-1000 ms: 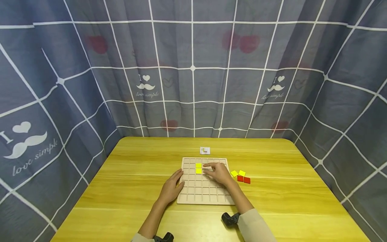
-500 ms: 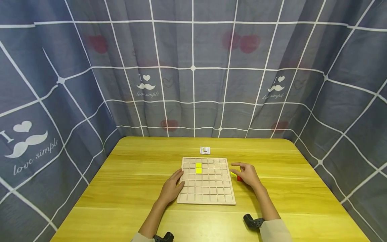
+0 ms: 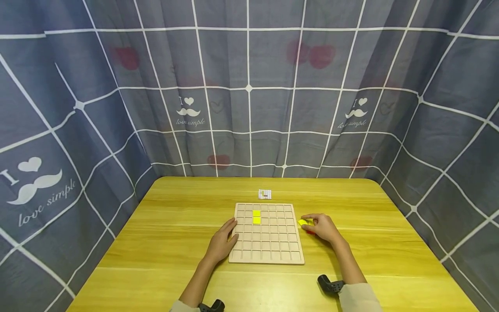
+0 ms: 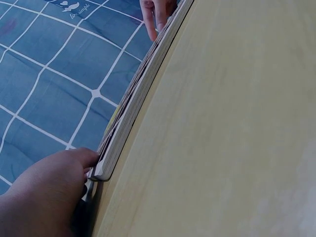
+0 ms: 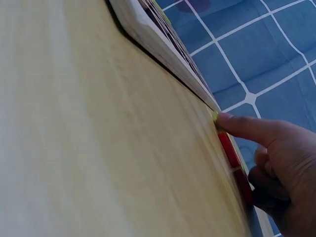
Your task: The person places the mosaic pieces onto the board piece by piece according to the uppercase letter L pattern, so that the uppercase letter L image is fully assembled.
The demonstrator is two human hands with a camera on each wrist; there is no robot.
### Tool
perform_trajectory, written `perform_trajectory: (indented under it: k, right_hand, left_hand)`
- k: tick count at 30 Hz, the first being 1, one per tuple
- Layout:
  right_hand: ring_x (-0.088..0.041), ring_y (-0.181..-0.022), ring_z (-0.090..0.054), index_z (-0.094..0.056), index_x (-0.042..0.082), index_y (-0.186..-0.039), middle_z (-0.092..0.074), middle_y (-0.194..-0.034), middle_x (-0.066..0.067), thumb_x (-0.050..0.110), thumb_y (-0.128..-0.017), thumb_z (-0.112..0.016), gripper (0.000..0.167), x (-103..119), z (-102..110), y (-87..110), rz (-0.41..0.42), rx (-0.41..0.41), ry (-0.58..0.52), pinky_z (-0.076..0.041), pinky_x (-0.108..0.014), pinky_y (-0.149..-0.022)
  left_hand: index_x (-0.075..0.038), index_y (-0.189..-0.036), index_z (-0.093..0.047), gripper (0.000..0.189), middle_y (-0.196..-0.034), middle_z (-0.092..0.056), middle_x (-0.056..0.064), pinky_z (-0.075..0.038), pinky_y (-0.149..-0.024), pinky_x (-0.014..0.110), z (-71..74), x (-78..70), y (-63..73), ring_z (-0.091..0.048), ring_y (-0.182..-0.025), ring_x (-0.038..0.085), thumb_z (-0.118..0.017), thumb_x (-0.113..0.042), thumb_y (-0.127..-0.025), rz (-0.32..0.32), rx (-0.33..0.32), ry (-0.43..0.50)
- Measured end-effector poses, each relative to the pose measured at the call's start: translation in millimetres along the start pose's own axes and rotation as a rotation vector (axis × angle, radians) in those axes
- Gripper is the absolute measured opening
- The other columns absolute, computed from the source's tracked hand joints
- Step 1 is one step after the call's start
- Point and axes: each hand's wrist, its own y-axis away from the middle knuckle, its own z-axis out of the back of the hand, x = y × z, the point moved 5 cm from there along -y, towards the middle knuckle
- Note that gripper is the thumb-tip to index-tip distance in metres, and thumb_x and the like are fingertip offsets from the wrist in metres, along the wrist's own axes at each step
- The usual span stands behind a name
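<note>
A square wooden grid board (image 3: 269, 242) lies on the table, with two yellow tiles (image 3: 256, 216) in neighbouring cells of one column. My left hand (image 3: 221, 242) rests on the board's left edge, thumb over the rim; the left wrist view shows it at the board corner (image 4: 102, 170). Right of the board, my right hand (image 3: 323, 227) pinches a loose yellow square tile (image 3: 302, 222) between thumb and index finger. Another yellow tile (image 3: 311, 221) lies beside it, partly covered. Red tiles (image 5: 229, 150) lie under the right hand, mostly hidden in the head view.
A small printed grid card (image 3: 264, 194) lies behind the board. The yellow wood-grain table (image 3: 183, 216) is bordered at the back and sides by a blue-grey checked curtain (image 3: 249, 108). Each wrist carries a black camera mount.
My right hand has moved from over the board to the loose tiles on the right, its thumb and index finger closing on a yellow one. My left hand has stayed put.
</note>
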Motion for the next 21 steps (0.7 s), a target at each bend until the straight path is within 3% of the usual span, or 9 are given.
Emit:
perform_trajectory:
  k: [6,12,21]
  right_hand:
    - [-0.011,-0.048,-0.026,-0.071,0.011,-0.104,-0.039,-0.051,0.002,0.034,-0.076,-0.075,0.037,-3.6,3.3,-2.8,-0.018,-0.083,0.029,-0.024,-0.024,-0.045]
    - [-0.012,-0.048,-0.024,-0.07,0.009,-0.104,-0.035,-0.05,0.002,0.032,-0.077,-0.075,0.036,-3.6,6.1,-3.4,-0.044,-0.104,0.035,-0.022,-0.025,-0.045]
    - [-0.013,-0.046,-0.031,-0.069,0.007,-0.104,-0.044,-0.053,0.001,0.033,-0.08,-0.072,0.036,-3.5,5.6,-2.5,-0.038,-0.171,0.055,-0.027,-0.026,-0.042]
  left_hand:
    - [-0.002,-0.134,-0.047,0.048,-0.142,-0.039,0.011,-0.033,-0.102,0.049,-0.4,-0.2,0.3,-0.037,-0.128,0.033,-0.057,-0.02,-0.091,0.001,0.0,0.009]
    - [-0.002,-0.133,-0.048,0.046,-0.142,-0.039,0.01,-0.034,-0.101,0.05,0.5,0.1,-0.9,-0.037,-0.128,0.033,-0.057,-0.02,-0.092,-0.005,-0.008,-0.002]
    - [-0.003,-0.134,-0.048,0.046,-0.142,-0.039,0.009,-0.033,-0.102,0.049,0.8,-0.1,0.5,-0.037,-0.128,0.032,-0.057,-0.02,-0.092,0.002,-0.004,0.006]
